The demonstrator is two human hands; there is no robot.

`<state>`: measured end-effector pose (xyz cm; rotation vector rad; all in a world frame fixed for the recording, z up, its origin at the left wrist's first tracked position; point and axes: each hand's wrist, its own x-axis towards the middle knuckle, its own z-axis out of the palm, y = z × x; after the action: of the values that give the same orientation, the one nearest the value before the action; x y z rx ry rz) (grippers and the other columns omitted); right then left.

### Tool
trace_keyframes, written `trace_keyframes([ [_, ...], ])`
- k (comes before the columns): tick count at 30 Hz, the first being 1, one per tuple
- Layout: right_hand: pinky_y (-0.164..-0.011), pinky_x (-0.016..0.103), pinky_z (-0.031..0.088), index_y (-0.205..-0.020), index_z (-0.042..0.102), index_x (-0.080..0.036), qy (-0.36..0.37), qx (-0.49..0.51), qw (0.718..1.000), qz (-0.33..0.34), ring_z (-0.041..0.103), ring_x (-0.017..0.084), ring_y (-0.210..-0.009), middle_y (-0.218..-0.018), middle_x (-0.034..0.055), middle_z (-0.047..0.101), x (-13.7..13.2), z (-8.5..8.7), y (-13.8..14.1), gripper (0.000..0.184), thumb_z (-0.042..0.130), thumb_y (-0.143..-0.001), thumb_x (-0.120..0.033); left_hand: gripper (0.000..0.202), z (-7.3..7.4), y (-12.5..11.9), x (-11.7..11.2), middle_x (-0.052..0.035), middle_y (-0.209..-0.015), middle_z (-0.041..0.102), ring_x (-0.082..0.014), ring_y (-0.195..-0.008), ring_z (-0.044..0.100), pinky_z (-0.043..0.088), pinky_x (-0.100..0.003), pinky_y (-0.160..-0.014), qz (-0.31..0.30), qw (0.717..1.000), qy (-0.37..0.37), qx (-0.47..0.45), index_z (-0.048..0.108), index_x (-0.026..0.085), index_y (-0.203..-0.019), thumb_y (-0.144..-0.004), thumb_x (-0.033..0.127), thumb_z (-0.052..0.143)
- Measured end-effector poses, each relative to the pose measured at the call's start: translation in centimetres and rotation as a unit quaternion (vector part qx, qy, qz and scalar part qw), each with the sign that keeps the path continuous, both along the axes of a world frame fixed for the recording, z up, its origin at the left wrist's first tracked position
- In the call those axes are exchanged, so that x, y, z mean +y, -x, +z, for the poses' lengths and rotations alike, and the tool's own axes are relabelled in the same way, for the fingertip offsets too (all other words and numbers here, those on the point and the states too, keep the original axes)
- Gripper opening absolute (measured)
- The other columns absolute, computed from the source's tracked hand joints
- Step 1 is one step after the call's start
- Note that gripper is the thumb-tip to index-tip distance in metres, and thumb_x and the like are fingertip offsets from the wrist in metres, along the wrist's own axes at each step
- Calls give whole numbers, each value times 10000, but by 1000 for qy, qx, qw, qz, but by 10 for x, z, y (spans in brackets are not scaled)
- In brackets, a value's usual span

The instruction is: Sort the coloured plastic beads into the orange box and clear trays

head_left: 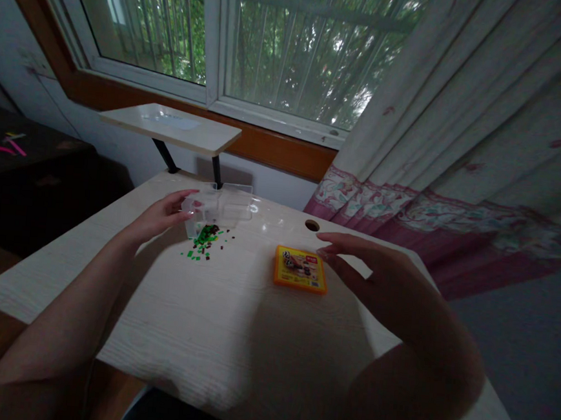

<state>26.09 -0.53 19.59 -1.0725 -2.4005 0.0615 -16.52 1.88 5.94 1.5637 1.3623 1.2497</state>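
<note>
Tipping clear plastic box (217, 206) with left hand (166, 215), fingers clamped on its left end; green pieces (203, 241) lying just below box; right hand (354, 258) hovering open, well right of box.

pale wood-grain laminate surface (233, 323): matt, finely lined | clear glossy plastic box (222, 207): see-through, catches window glare | small green and dark plastic bits (205, 240): shiny | orange square printed packet (301, 269): smooth, slight sheen | floral white-and-pink cloth curtain (460, 153): soft, matt | small white raised shelf (170, 125): smooth, glossy
</note>
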Motion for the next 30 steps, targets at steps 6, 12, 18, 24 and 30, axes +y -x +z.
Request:
trace_keyframes([
  [6,-823,310,602,-1163,696,-260,19,-11,1000,18,727,199,-958,-1152,32,731,1,-2,8,269,560,-932,-284,703,-14,-14,6,-127,-1378,550,-320,-1224,584,463,-477,-1029,-72,981,-20,-180,480,260,-1262,-701,562,777],
  [12,-887,335,585,-1179,689,-234,42,-38,998,31,711,209,-1025,-1170,49,723,2,-7,26,281,522,-957,-278,669,-9,-54,-6,-106,-1376,524,-331,-1313,502,379,-523,-1106,-147,966,1,-214,460,266,-1217,-677,413,827],
  [18,-854,379,579,-1295,604,-181,42,-86,995,3,705,253,-1028,-1199,114,703,6,-14,50,363,508,-971,-314,662,-9,-80,-16,-72,-1273,550,-319,-1271,542,395,-504,-1092,-195,953,42,-230,464,301,-1190,-652,365,845],
  [24,-693,273,496,-979,667,-186,66,-128,990,0,699,193,-788,-860,66,739,10,-22,62,221,474,-986,-294,688,-13,-95,-23,-92,-1254,580,-313,-1243,566,377,-497,-1104,-245,940,56,-233,493,288,-1194,-625,371,870],
  [30,-611,251,360,-805,571,-181,92,-138,986,-14,589,150,-672,-773,47,663,21,-25,60,242,426,-987,-245,753,-16,-90,-22,-109,-1251,629,-320,-1260,552,351,-491,-1109,-307,920,39,-240,530,253,-1259,-601,261,896],
])
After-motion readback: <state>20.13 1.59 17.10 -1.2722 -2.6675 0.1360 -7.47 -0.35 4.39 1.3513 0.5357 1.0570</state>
